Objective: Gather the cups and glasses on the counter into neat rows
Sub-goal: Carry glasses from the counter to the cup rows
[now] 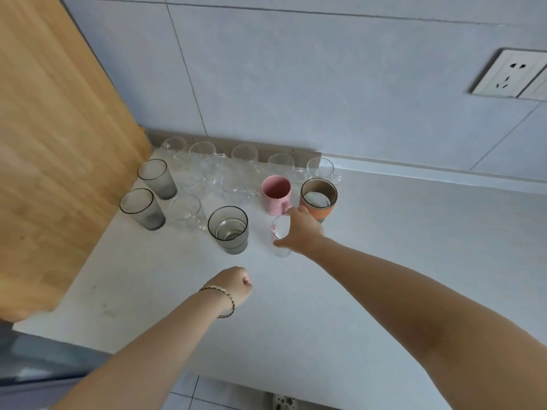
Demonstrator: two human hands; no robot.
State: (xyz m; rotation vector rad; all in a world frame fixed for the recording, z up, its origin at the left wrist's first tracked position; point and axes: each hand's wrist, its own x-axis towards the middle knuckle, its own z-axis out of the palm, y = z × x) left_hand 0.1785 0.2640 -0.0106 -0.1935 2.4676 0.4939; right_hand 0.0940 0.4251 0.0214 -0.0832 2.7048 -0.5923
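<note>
My right hand (302, 230) grips a small clear glass (280, 235) standing on the white counter (384, 261), just in front of a pink mug (276, 194) and an orange-banded cup (318, 199). My left hand (233, 284) is a closed fist hovering over the counter, holding nothing; a bracelet is on its wrist. A grey tumbler (228, 229) stands left of the small glass. Two more grey tumblers (142, 208) (157, 177) stand at the far left. Several clear glass cups (204, 179) crowd the back along the wall.
A wooden cabinet side (53, 143) bounds the counter on the left. The tiled wall (296, 84) behind carries a socket (509, 74) at upper right. The counter's front edge runs along the bottom, with floor tiles (213, 392) below it.
</note>
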